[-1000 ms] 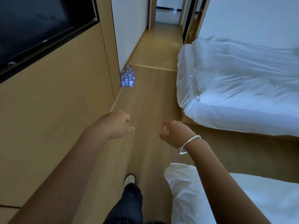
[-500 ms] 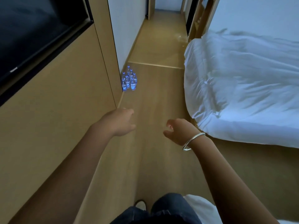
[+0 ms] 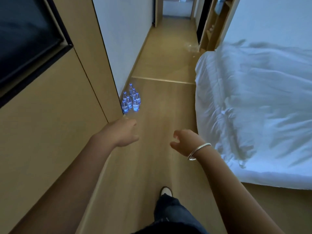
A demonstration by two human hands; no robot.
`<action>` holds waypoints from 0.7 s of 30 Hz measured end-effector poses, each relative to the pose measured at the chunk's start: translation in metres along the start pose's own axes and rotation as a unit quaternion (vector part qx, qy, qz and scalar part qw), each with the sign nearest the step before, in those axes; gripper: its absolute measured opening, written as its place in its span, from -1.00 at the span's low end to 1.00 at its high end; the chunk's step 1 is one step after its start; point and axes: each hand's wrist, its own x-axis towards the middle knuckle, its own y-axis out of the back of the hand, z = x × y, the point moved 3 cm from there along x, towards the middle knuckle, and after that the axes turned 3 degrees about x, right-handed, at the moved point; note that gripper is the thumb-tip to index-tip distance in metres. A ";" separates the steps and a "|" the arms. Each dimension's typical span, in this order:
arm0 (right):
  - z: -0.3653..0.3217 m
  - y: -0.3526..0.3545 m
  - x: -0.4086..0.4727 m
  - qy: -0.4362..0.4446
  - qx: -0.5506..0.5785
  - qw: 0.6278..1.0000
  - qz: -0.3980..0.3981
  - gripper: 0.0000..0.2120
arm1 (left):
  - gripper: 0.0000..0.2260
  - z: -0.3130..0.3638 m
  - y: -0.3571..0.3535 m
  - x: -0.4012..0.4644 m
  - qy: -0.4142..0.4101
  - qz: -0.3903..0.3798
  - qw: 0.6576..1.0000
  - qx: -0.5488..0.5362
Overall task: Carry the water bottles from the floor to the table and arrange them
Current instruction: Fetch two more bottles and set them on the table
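Water bottles [image 3: 130, 102] stand upright in a tight group on the wooden floor [image 3: 162, 102], a little left of the middle of the frame, just beside the corner where the tan wall panel [image 3: 50, 132] meets the white wall [image 3: 121, 39]. They have blue caps and pale labels (how many there are I cannot count surely, because they hide each other). Nothing touches them.

Both hands are held out over the floor, lower in the frame than the bottles and apart from them. The left hand [image 3: 123, 132] is the nearer one: it is just below the group in the picture, with its knuckles up and its fingers loosely bent downward, holding nothing. The right hand [image 3: 184, 141] is more to the right and a bit lower, well apart from the bottles; its thumb and fingers are relaxed and a little curled, with a gap between them, and it also holds nothing. A silver bracelet [image 3: 197, 152] sits on the right wrist.

At the right side of the frame a bed with white crumpled bedding [image 3: 253, 107] reaches close to the right forearm. A dark screen [image 3: 25, 39] fills the upper left corner. At the bottom centre, a leg in dark trousers [image 3: 170, 213] and a light shoe [image 3: 166, 191] are on the floor.
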 end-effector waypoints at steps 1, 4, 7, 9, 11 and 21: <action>0.007 0.011 0.021 0.002 -0.001 1.000 -0.001 -0.67 | -0.54 0.001 0.009 0.021 0.005 0.003 1.000 -0.006; 0.023 0.039 0.081 0.016 0.004 1.000 -0.011 -0.66 | -0.55 0.000 0.029 0.078 0.020 0.008 1.000 -0.015; 0.034 0.059 0.133 0.028 0.001 0.999 -0.018 -0.67 | -0.59 -0.004 0.037 0.125 0.032 -0.001 0.999 -0.028; 0.038 0.063 0.162 0.033 0.001 0.999 -0.035 -0.67 | -0.67 -0.008 0.037 0.151 0.035 -0.018 0.999 -0.035; 0.042 0.064 0.191 0.038 0.002 0.998 -0.058 -0.67 | -0.88 -0.016 0.038 0.179 0.036 -0.017 0.999 -0.031; 0.053 0.088 0.373 0.046 -0.036 0.993 -0.105 -0.66 | -0.83 -0.064 0.061 0.351 0.055 -0.028 0.997 -0.051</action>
